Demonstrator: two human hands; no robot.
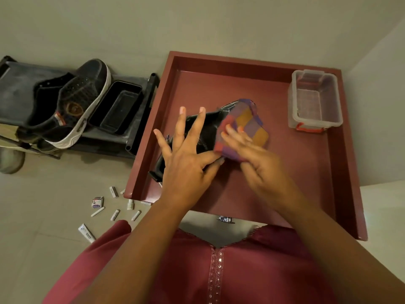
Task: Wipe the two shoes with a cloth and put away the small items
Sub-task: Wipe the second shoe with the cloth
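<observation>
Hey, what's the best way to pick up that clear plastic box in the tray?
Probably grip the clear plastic box by its two long rims, coming from above. It sits upright and open-topped in the far right corner of the red tray, whose walls block side approaches there.

Beige tiled floor [43, 205] meets plain walls [197, 23] (dim, warm light).
</observation>
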